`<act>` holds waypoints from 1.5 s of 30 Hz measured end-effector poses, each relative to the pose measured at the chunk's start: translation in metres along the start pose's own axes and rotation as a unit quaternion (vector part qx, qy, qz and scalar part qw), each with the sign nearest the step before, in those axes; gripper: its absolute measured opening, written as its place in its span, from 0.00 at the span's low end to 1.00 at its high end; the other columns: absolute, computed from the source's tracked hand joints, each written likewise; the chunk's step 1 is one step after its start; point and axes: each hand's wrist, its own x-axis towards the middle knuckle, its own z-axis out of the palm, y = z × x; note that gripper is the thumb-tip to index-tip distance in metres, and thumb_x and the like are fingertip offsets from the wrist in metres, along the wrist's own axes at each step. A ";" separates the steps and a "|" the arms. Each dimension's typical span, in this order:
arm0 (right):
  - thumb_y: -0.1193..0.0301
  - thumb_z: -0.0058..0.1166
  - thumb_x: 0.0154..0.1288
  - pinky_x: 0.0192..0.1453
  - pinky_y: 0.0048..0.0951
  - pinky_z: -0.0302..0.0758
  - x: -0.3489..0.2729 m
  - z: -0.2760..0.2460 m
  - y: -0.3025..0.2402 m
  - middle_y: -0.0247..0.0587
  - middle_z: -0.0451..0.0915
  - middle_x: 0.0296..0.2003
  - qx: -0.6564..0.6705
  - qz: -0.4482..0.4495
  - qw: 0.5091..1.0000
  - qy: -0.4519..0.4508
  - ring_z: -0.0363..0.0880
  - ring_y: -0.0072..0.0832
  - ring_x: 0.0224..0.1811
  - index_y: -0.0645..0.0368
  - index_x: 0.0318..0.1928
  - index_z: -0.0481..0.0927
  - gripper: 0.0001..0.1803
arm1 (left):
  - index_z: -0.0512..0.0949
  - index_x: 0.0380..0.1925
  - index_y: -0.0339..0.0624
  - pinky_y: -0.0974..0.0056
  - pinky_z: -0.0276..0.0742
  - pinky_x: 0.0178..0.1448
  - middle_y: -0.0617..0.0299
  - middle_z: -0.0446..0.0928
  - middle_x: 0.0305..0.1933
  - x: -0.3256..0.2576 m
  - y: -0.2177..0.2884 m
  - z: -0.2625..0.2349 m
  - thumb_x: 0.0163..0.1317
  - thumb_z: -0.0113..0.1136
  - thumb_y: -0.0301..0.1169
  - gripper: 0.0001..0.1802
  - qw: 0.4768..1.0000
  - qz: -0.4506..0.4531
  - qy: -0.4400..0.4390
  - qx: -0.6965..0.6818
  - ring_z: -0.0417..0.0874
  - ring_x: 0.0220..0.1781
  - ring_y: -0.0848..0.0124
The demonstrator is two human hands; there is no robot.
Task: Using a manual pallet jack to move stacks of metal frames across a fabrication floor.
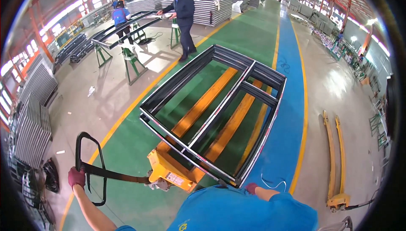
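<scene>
My left hand (76, 177), in a dark red glove, is closed around the black loop handle (103, 171) of a yellow pallet jack (167, 171). The handle leans out to the left from the jack's body. Across the jack's orange forks (228, 127) lies a stack of dark window frames (221, 106) with pale edges, divided by a long bar and a short crossbar. At the stack's near right corner is my right hand (252, 188), also gloved. Its fingers are mostly hidden, and I cannot tell whether it grips the frames or only rests against them.
A green floor lane (127, 159) and a blue strip (292, 104) run ahead between yellow lines. Another yellow pallet jack (338, 199) stands at the right. At the far left, a person in dark clothes (185, 15) and another in a blue vest (120, 17) stand by trestles (132, 64) bearing frames.
</scene>
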 end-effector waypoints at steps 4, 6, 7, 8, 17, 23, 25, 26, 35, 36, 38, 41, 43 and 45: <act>0.44 0.51 0.71 0.47 0.47 0.84 -0.004 0.012 -0.036 0.44 0.89 0.42 0.058 0.029 0.998 -0.011 0.89 0.44 0.36 0.47 0.53 0.86 0.25 | 0.82 0.40 0.34 0.41 0.80 0.55 0.37 0.85 0.45 -0.008 0.014 -0.017 0.65 0.65 0.53 0.28 0.999 -0.018 0.021 0.027 0.85 0.52 0.37; 0.50 0.53 0.73 0.43 0.47 0.84 -0.018 0.003 -0.051 0.42 0.89 0.40 0.080 -0.034 0.996 -0.033 0.89 0.39 0.37 0.44 0.54 0.85 0.19 | 0.82 0.40 0.33 0.41 0.80 0.55 0.36 0.85 0.45 -0.020 0.028 -0.025 0.65 0.65 0.53 0.28 0.997 -0.009 0.054 0.054 0.85 0.52 0.38; 0.50 0.53 0.73 0.43 0.47 0.84 -0.018 0.024 -0.026 0.42 0.89 0.40 0.066 -0.028 0.997 -0.040 0.89 0.39 0.37 0.44 0.54 0.85 0.19 | 0.82 0.40 0.32 0.41 0.80 0.55 0.36 0.85 0.46 -0.027 0.019 -0.021 0.65 0.65 0.54 0.29 0.995 -0.011 0.069 0.072 0.85 0.52 0.38; 0.53 0.53 0.73 0.42 0.48 0.85 -0.006 0.030 -0.017 0.41 0.89 0.41 0.048 -0.038 0.998 0.009 0.90 0.37 0.39 0.44 0.53 0.85 0.17 | 0.82 0.40 0.32 0.41 0.80 0.55 0.36 0.85 0.46 -0.029 0.013 -0.015 0.65 0.65 0.54 0.29 0.996 -0.020 0.059 0.068 0.85 0.52 0.38; 0.47 0.61 0.69 0.39 0.51 0.79 -0.088 0.001 -0.036 0.40 0.85 0.39 0.537 0.278 0.794 0.058 0.84 0.40 0.35 0.48 0.46 0.85 0.20 | 0.84 0.43 0.30 0.43 0.82 0.58 0.33 0.85 0.47 -0.045 0.046 -0.034 0.67 0.60 0.55 0.32 0.996 -0.067 0.006 0.067 0.86 0.54 0.39; 0.48 0.61 0.69 0.32 0.50 0.72 -0.150 0.003 0.006 0.39 0.79 0.28 0.426 0.200 0.878 0.086 0.77 0.37 0.27 0.48 0.36 0.82 0.18 | 0.84 0.42 0.29 0.45 0.85 0.52 0.35 0.86 0.44 -0.036 0.038 -0.033 0.68 0.61 0.55 0.32 0.994 -0.099 -0.034 0.016 0.89 0.46 0.41; 0.48 0.62 0.69 0.31 0.49 0.71 -0.158 0.004 0.006 0.39 0.77 0.26 0.427 0.181 0.882 0.087 0.76 0.37 0.27 0.48 0.34 0.81 0.18 | 0.83 0.41 0.29 0.47 0.86 0.48 0.36 0.86 0.43 -0.051 0.067 -0.056 0.68 0.61 0.56 0.33 0.990 -0.122 -0.065 -0.005 0.91 0.41 0.44; 0.49 0.62 0.69 0.30 0.49 0.70 -0.155 -0.001 0.000 0.39 0.77 0.26 0.425 0.175 0.883 0.091 0.76 0.37 0.26 0.48 0.34 0.80 0.17 | 0.83 0.41 0.29 0.47 0.86 0.47 0.35 0.86 0.42 -0.051 0.060 -0.057 0.68 0.61 0.57 0.33 0.990 -0.124 -0.071 -0.010 0.91 0.40 0.44; 0.54 0.56 0.73 0.33 0.50 0.76 -0.129 -0.062 -0.087 0.40 0.80 0.31 0.348 0.059 0.935 0.026 0.79 0.38 0.28 0.48 0.40 0.81 0.13 | 0.87 0.47 0.33 0.48 0.80 0.64 0.37 0.86 0.52 -0.002 0.053 -0.055 0.60 0.61 0.63 0.39 0.990 -0.079 -0.112 -0.029 0.86 0.58 0.45; 0.56 0.54 0.74 0.34 0.50 0.77 -0.134 -0.071 -0.101 0.40 0.81 0.33 0.325 0.053 0.944 0.027 0.81 0.38 0.30 0.49 0.40 0.81 0.12 | 0.87 0.46 0.35 0.48 0.80 0.64 0.39 0.86 0.52 0.005 0.060 -0.058 0.60 0.61 0.63 0.38 0.991 -0.063 -0.114 0.014 0.86 0.58 0.46; 0.59 0.52 0.75 0.35 0.50 0.79 -0.132 -0.090 -0.125 0.41 0.82 0.36 0.279 0.032 0.959 0.030 0.83 0.37 0.32 0.51 0.41 0.80 0.11 | 0.88 0.46 0.35 0.49 0.81 0.62 0.41 0.87 0.51 0.027 0.048 -0.053 0.60 0.62 0.63 0.38 0.990 -0.057 -0.120 0.042 0.88 0.55 0.46; 0.60 0.52 0.75 0.34 0.47 0.80 -0.122 -0.086 -0.096 0.41 0.83 0.36 0.081 -0.077 0.990 0.086 0.85 0.35 0.34 0.52 0.42 0.80 0.11 | 0.87 0.45 0.34 0.49 0.81 0.61 0.39 0.86 0.50 0.041 0.061 -0.049 0.60 0.62 0.63 0.38 0.991 -0.047 -0.125 0.023 0.88 0.54 0.45; 0.60 0.53 0.74 0.33 0.44 0.80 -0.113 -0.081 -0.090 0.41 0.83 0.35 -0.092 -0.188 0.969 0.131 0.85 0.34 0.33 0.52 0.41 0.80 0.11 | 0.87 0.45 0.33 0.49 0.82 0.58 0.40 0.87 0.47 0.048 0.050 -0.042 0.61 0.63 0.62 0.38 0.991 -0.057 -0.118 -0.006 0.89 0.51 0.47; 0.60 0.54 0.73 0.29 0.42 0.78 -0.113 -0.077 -0.086 0.40 0.82 0.31 0.274 -0.010 0.959 0.065 0.84 0.33 0.29 0.52 0.38 0.80 0.11 | 0.86 0.45 0.32 0.50 0.82 0.55 0.41 0.87 0.43 0.051 0.042 -0.027 0.61 0.65 0.61 0.37 0.991 -0.053 -0.113 -0.039 0.90 0.47 0.49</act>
